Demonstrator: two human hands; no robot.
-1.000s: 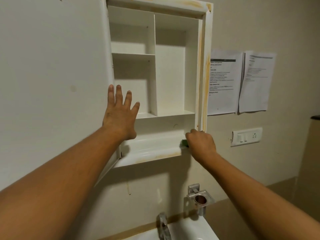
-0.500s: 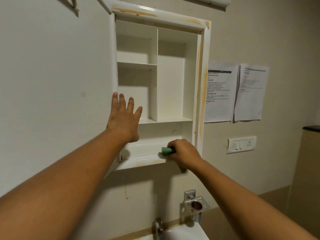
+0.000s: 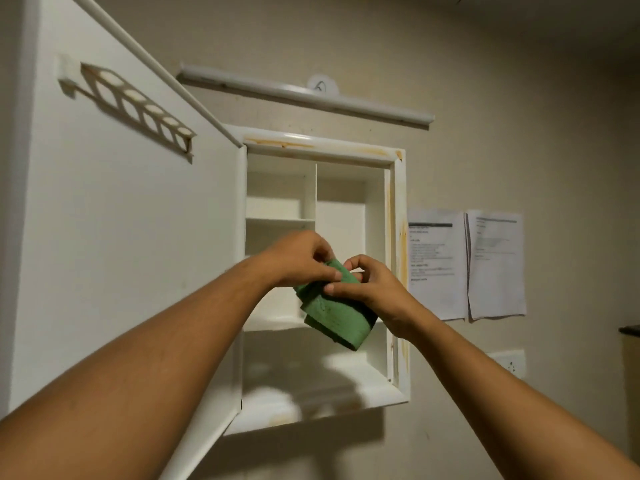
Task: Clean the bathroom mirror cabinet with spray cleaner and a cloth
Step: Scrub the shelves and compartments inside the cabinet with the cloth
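In front of the open cabinet (image 3: 397, 216), in mid-air: green cloth (image 3: 335, 318) held between both hands, clear of the shelves. Left hand (image 3: 299, 259) pinches the upper edge; right hand (image 3: 375, 291) curls round the far side, thumb on top. Step in hand looks like refolding to a fresh face. Orange-brown streaks on the frame and bottom ledge (image 3: 311, 407). Next move likely calls for firm wiping along those streaks, door (image 3: 121, 254) swung wide. No spray bottle in view.
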